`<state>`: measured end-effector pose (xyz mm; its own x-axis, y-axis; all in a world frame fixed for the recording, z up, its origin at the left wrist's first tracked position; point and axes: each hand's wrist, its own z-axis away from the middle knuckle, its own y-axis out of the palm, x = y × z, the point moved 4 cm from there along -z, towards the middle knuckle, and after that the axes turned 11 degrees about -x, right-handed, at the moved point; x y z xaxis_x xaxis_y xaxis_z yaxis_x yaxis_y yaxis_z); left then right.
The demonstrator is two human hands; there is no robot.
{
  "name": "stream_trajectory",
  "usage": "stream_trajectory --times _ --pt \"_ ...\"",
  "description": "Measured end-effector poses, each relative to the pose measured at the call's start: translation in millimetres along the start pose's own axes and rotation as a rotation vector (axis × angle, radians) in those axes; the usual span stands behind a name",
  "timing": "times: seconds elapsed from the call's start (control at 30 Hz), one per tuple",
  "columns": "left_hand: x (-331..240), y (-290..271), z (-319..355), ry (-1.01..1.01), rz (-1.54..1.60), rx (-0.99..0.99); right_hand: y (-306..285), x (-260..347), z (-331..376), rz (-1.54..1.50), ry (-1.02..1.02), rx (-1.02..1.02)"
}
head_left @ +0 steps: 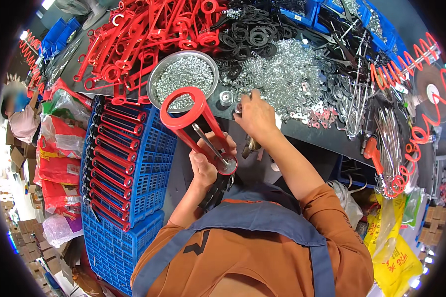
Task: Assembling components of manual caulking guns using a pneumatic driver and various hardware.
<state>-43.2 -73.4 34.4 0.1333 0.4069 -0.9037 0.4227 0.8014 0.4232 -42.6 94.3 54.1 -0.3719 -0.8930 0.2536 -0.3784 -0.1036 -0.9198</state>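
Observation:
My left hand (206, 159) is wrapped round the lower end of a red frame (186, 119), which has a wide ring at its top and two side bars. A thin metal rod (210, 143) stands slanted inside the frame, its foot at the small round base. My right hand (256, 118) is closed at the table's near edge, fingers bent together; a small dark piece shows at the fingertips, too hidden to name. Just left of it stands a small round metal cup (226, 98). A round metal bowl (153, 84) full of small silvery parts sits behind the red frame.
Red frames (134, 39) are heaped at the back left, black rings (257, 37) and loose springs (287, 64) beside them. Blue crates (151, 158) at left carry a row of red frames. A red-handled tool (374, 154) and coiled red hoses (406, 64) are at right.

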Motion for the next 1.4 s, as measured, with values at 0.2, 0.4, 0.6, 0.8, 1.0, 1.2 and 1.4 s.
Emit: stream_trajectory --times 0.2,0.4,0.6,0.8,1.0,1.2,1.4 --pt "-1.7 -1.6 4.0 0.011 0.021 0.021 1.9 -7.4 -7.1 -0.064 0.053 0.085" --pt "-0.8 -3.1 7.4 0.011 0.071 0.014 1.4 -24.0 -14.3 -0.103 -0.053 0.088" --pt "-11.5 -2.3 8.8 0.045 0.06 0.016 -57.3 -84.4 5.4 -0.118 -0.037 0.155" --pt "6.5 32.2 6.8 -0.015 0.101 0.166 -26.1 -102.9 20.3 -0.354 -0.228 0.047" --pt "8.4 63.2 -4.3 0.067 -0.002 0.326 -26.4 -99.0 15.4 -0.41 -0.19 0.188" --pt "21.6 99.1 -12.8 0.32 -0.067 0.391 -27.4 -105.6 21.5 -0.6 -0.044 -0.038" --pt "32.4 102.2 -23.9 0.194 -0.086 0.251 -93.9 -99.7 38.6 -0.962 0.292 -0.344"
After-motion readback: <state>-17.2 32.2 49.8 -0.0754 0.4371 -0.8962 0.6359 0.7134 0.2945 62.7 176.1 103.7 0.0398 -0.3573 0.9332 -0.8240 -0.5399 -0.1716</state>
